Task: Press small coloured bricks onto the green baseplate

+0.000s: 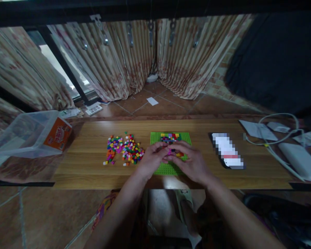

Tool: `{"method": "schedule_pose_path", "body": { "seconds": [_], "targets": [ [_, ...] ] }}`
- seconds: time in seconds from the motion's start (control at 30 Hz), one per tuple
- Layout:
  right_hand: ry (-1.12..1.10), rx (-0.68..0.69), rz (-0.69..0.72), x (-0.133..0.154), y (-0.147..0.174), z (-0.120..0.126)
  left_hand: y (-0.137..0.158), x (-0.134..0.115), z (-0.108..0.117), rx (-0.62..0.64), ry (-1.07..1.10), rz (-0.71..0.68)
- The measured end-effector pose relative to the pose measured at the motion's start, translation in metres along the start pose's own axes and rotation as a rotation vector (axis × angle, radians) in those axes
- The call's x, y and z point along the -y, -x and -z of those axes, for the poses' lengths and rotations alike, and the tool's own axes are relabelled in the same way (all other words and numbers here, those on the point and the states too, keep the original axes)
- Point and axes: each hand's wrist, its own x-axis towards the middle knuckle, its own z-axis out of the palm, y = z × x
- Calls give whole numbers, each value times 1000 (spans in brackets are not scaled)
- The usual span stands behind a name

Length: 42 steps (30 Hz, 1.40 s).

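Note:
A green studded baseplate [166,170] lies on the wooden table, with rows of small multicoloured toy bricks [170,136] built up near its far edge. Over the plate's middle, my left hand [150,159] and my right hand [195,164] meet, fingertips closed around a small pink brick [170,151]. My fingers partly cover the pink brick, so its exact shape and whether it touches the plate cannot be made out. A few yellow and orange bricks [180,154] show beneath my right hand. Left of the plate are loose bricks [132,150] in two heaps.
A phone [228,152] with a blurred screen lies right of the baseplate. White cables [274,157] and papers [257,130] crowd the table's right end. At the left end stands a clear plastic box [28,135] with an orange label. Curtains [126,62] hang beyond the table.

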Motion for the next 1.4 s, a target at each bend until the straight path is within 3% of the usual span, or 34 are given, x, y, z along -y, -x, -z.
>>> {"method": "schedule_pose_path", "body": {
  "seconds": [0.2, 0.33, 0.4, 0.53, 0.6, 0.87, 1.17, 1.4],
  "targets": [
    [21, 3, 4, 3, 3, 5, -2, 5, -2, 113, -66, -13],
    [60, -52, -44, -4, 3, 4, -2, 0, 2, 115, -143, 17],
    [96, -95, -107, -11, 2, 3, -3, -4, 9, 38, -174, 1],
    [154, -129, -260, -20, 1, -1, -11, -7, 28, -238, -245, -103],
    [173, -112, -279, -21, 1, -4, -15, -4, 36, -298, -339, -152],
    [365, -52, -196, -21, -1, -11, -21, 12, 41, -177, -692, -250],
    [548, -73, -323, -12, -2, -21, -15, 1, 30, -160, -821, -243],
    [563, -31, -161, -15, -8, -18, -17, 4, 25, -169, -913, -230]
  ]
}}
